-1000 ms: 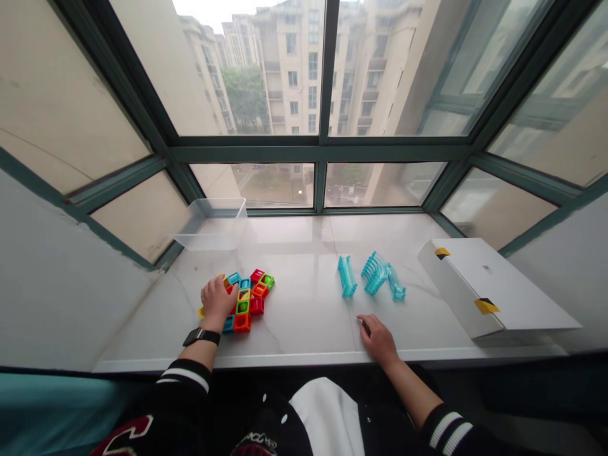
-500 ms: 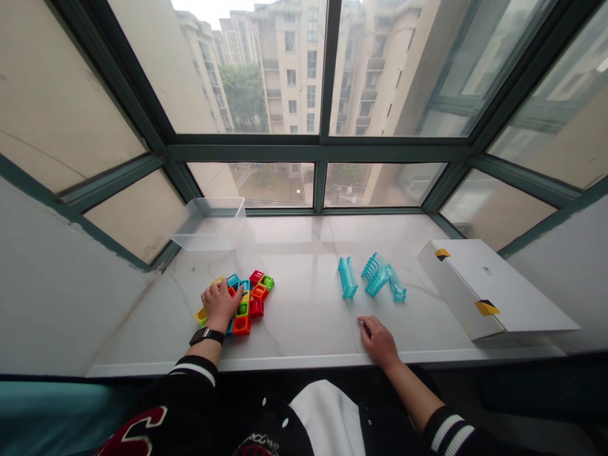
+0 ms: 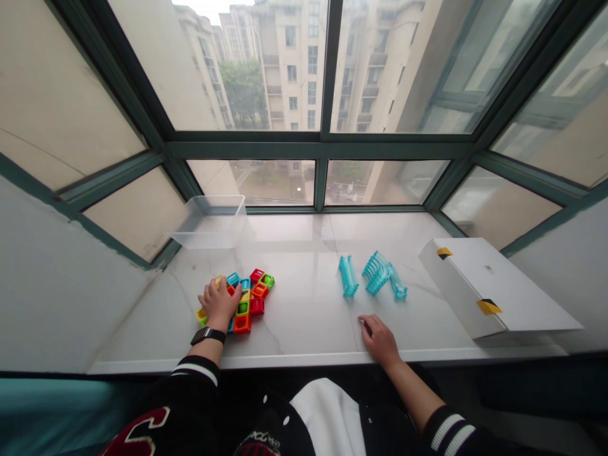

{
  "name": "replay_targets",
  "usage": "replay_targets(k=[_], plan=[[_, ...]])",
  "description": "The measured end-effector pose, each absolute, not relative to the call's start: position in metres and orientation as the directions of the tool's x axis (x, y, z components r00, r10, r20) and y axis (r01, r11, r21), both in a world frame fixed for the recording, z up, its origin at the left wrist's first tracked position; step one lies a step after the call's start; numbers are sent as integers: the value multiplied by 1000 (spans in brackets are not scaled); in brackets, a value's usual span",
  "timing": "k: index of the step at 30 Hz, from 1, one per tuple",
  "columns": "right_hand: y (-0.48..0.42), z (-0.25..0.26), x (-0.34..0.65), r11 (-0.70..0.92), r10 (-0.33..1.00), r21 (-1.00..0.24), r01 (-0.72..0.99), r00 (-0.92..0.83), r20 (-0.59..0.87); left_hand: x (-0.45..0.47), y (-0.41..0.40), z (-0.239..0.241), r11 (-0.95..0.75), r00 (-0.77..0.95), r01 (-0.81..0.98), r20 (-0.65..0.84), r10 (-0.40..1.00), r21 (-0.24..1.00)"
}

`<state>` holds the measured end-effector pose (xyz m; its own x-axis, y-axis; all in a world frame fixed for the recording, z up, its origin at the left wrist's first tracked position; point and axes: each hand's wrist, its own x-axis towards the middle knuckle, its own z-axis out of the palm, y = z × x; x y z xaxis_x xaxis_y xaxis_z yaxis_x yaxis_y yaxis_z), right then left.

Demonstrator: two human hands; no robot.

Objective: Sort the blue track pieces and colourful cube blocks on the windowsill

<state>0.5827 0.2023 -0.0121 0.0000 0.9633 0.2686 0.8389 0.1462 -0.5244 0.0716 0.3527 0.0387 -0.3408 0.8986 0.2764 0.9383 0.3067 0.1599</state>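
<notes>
Colourful blocks [image 3: 243, 308] lie partly beneath the loosely spread left grip [image 3: 221, 305].

Head view: from the wearer's head, facing forward and downward
Bottom edge: black striped-cuff jacket [image 3: 194, 411], closest
Centre: flat white marbled sill [image 3: 299, 285], mid-distance
Top: green-framed glass window [image 3: 323, 150], beyond the sill

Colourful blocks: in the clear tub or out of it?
Out: the blocks lie on the white sill beside and under the left hand; the tub stands apart, nearer the window.
</notes>
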Motion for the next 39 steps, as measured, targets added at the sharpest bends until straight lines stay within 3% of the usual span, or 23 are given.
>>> replay_targets(k=[3, 9, 28, 35, 39], plan=[[202, -11, 583, 148, 964, -522, 840, -4, 267, 73, 355, 40, 302, -325, 943, 197, 925, 138], [203, -13, 584, 149, 964, -517, 843, -6, 268, 82, 351, 43, 264, -287, 955, 179, 941, 137], [201, -10, 582, 171, 960, -510, 843, -26, 279, 195, 302, 39, -92, 62, 980, 167, 984, 177], [203, 17, 550, 293, 951, -649, 702, -140, 277, 219, 297, 38, -139, 106, 967, 159, 982, 212], [219, 30, 515, 372, 928, -669, 643, -238, 286, 225, 293, 44, -135, 100, 969, 171, 980, 208]])
